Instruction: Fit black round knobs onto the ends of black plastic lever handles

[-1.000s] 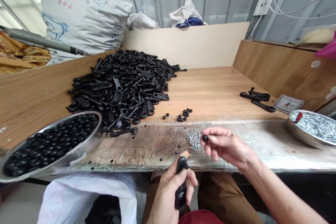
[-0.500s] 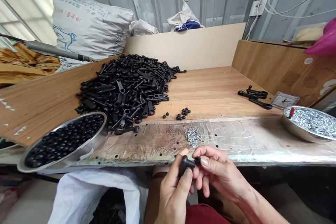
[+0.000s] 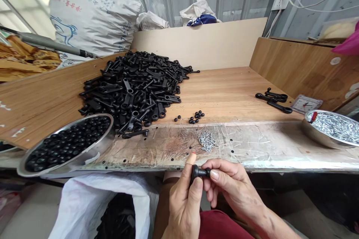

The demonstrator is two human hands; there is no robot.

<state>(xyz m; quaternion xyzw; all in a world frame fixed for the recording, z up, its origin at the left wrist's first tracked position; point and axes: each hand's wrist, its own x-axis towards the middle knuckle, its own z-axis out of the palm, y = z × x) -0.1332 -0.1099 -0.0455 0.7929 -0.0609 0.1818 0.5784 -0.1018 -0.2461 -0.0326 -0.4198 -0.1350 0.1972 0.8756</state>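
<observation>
Far to the left of both hands, a shallow round metal bowl (image 3: 98, 148) sits at the bench's front edge, filled with small black plastic balls (image 3: 67, 145). Below it, just left of the left hand, a white plastic sack (image 3: 92, 205) gapes open with dark parts inside. The left hand (image 3: 183, 205) is curled closed around a black plastic lever-shaped handle (image 3: 196, 173), thumb tip raised beside its rounded head, below the bench's front edge. Touching that head from the right, the right hand (image 3: 231, 188) pinches a small black cap (image 3: 206, 172) between thumb and forefinger, the other fingers loosely bent; the cap meets the end of the handle. Above the hands on the taped bench strip lies a little heap of short silver screws (image 3: 206, 141), and beyond it a large pile of black plastic handles (image 3: 134, 89). Far to the right of the right hand, a second round metal bowl (image 3: 314, 134) holds many silver screws (image 3: 335, 127) and a red-tipped tool (image 3: 313, 116).
</observation>
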